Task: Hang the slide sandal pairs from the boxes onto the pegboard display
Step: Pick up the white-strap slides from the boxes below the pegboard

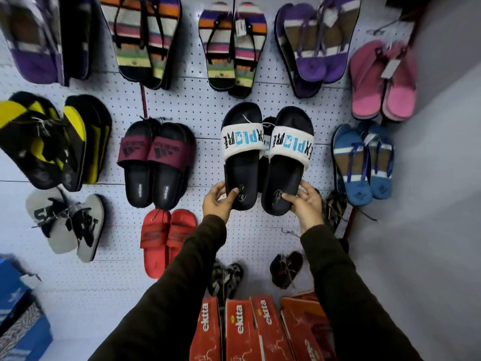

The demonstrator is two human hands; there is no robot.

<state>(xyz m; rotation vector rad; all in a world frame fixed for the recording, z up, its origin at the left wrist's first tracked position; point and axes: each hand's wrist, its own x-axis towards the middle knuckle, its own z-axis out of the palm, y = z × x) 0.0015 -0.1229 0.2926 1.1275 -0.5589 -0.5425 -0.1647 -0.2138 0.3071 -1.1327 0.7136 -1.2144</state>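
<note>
A pair of black slide sandals with white straps printed in blue and black letters is held up against the white pegboard (203, 105). My left hand (218, 201) grips the heel of the left sandal (240, 155). The heel of the right sandal (285, 162) is in my right hand (305, 204). A string joins the two sandals near their tops, where another dark sandal shows behind them. Red shoe boxes (242, 332) stand below my arms.
Hanging pairs surround the spot: maroon-strap black slides (156, 162) to the left, red slides (166, 238) below left, blue flip-flops (364, 162) to the right, striped and purple pairs above. Small dark sandals (286, 268) hang low. A blue box (18, 313) sits at lower left.
</note>
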